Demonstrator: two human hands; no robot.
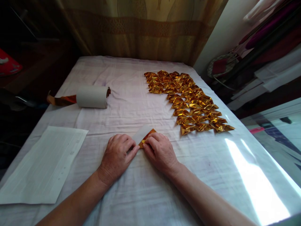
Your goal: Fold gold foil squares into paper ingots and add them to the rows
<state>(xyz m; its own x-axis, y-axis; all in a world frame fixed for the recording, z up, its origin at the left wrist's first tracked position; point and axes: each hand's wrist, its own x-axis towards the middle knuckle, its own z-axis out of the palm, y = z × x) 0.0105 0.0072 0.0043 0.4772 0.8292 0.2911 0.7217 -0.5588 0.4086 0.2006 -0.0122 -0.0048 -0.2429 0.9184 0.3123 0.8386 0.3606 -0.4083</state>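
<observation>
Counter [129,73], draped in pale cloth [143,194], carries rows of folded gold foil pieces [196,103] at your far right, a white paper sheet [44,166] at your left and a grey-white roll [91,97] beyond it. Your left hand [118,153] and right hand [161,153] meet near the middle, each grip closed on the near side of a small gold-and-white paper [145,135] between them. You appear to be creasing a fold; the next move likely calls for even fingertip pressure, edges held aligned.
</observation>
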